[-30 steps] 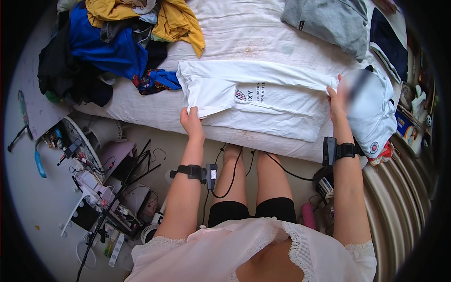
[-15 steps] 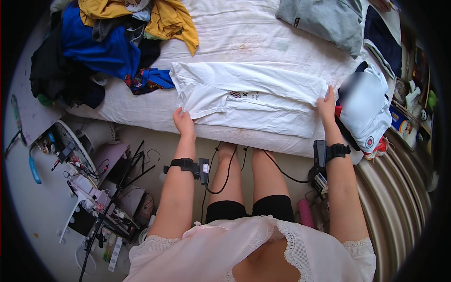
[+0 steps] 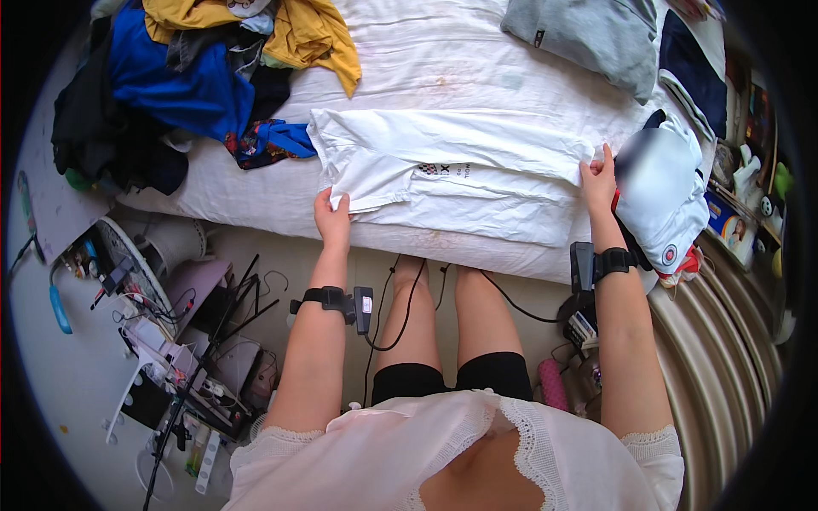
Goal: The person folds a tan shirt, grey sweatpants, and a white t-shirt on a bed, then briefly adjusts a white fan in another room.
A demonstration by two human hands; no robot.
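A white T-shirt [image 3: 486, 183] with a small dark print lies stretched sideways on the bed, its long far side folded over and a sleeve at the left turned inward. My left hand [image 3: 332, 220] grips the shirt's near left corner, by the sleeve, between thumb and fingers. At the shirt's right end my right hand [image 3: 599, 179] pinches the edge of the cloth, thumb and fingers closed on it. Some creases run along the shirt between the two hands.
A heap of clothes [image 3: 183, 89], blue, black and yellow, covers the bed's [image 3: 426, 51] far left. Folded grey cloth [image 3: 588, 43] lies at the far right. Beside my right hand sits a stack of white folded clothing [image 3: 673, 204]. Cables and a black stand [image 3: 200, 366] fill the floor at left.
My right hand has shifted slightly right and away from me, still holding the shirt's end. The near sleeve area by my left hand lies flatter and straighter.
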